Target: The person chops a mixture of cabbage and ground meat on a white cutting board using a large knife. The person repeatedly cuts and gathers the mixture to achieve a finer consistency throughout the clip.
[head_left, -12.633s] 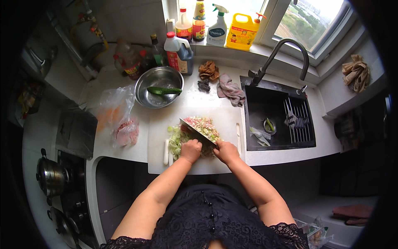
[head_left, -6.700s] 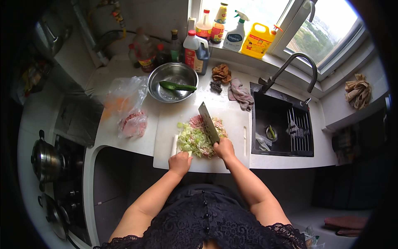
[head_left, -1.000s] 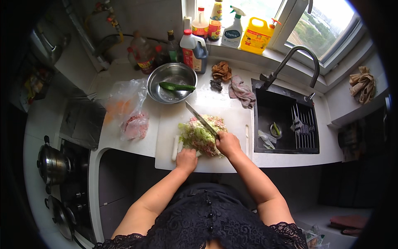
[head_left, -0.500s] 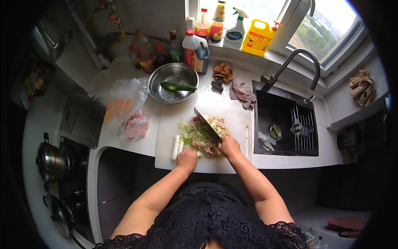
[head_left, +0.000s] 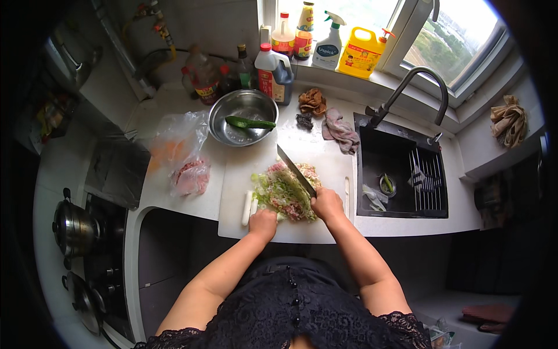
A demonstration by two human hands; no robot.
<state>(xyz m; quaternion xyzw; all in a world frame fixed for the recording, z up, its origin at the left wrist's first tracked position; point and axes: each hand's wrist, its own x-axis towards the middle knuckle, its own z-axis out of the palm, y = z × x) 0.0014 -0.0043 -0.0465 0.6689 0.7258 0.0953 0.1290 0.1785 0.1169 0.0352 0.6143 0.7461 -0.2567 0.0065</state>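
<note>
My right hand (head_left: pixel 327 203) is wrapped round the handle of a cleaver (head_left: pixel 296 172). The blade slants away to the upper left over a spread heap of chopped green-and-white vegetable and pinkish minced meat (head_left: pixel 286 195). Beneath it all lies a white cutting board (head_left: pixel 233 174). At the heap's near left side my left hand (head_left: pixel 263 224) is closed, resting low at the board; its fingertips are hidden, so I cannot make out what they grip. White stalk pieces (head_left: pixel 247 208), like scallion or leek, lie beside it on the left.
Behind the board stands a steel bowl (head_left: pixel 223 131) with a cucumber (head_left: pixel 250 122). Plastic bags of meat (head_left: pixel 192 177) and something orange lie left. A black sink (head_left: pixel 372 174) is at right, a cloth (head_left: pixel 340 131) beside it. Several bottles (head_left: pixel 273 72) line the back; a pot (head_left: pixel 74 225) sits far left.
The cleaver has shifted slightly right, its blade now turned more edge-on, and my right hand has moved a little right with it. My left hand stays almost in place.
</note>
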